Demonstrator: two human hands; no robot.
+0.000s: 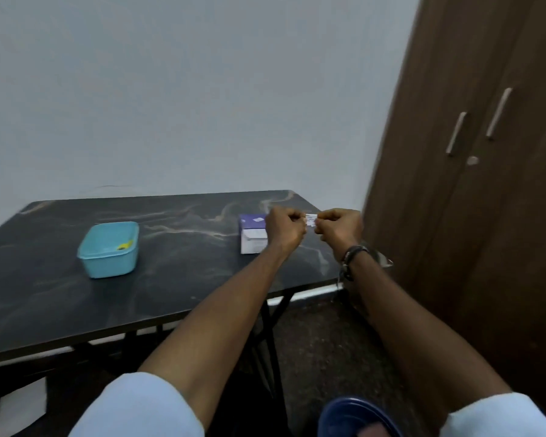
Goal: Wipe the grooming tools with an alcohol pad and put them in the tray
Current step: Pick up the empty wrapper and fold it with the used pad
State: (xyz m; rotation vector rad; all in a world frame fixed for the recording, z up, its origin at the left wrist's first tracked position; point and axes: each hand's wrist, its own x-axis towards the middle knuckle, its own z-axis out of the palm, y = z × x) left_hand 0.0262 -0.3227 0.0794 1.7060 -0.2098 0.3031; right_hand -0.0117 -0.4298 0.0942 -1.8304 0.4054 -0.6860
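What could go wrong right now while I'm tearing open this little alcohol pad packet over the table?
Both hands, left hand and right hand, pinch the small packet in mid-air near the table's right edge; if it tears suddenly, the pad could drop to the floor. The left forearm passes close by the purple and white box and might knock it. The blue tray sits far to the left, so carrying tools there means a long reach.

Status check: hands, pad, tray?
Both hands, left and right, pinch the pad packet above the table. Blue tray apart at left. Nothing blocking.
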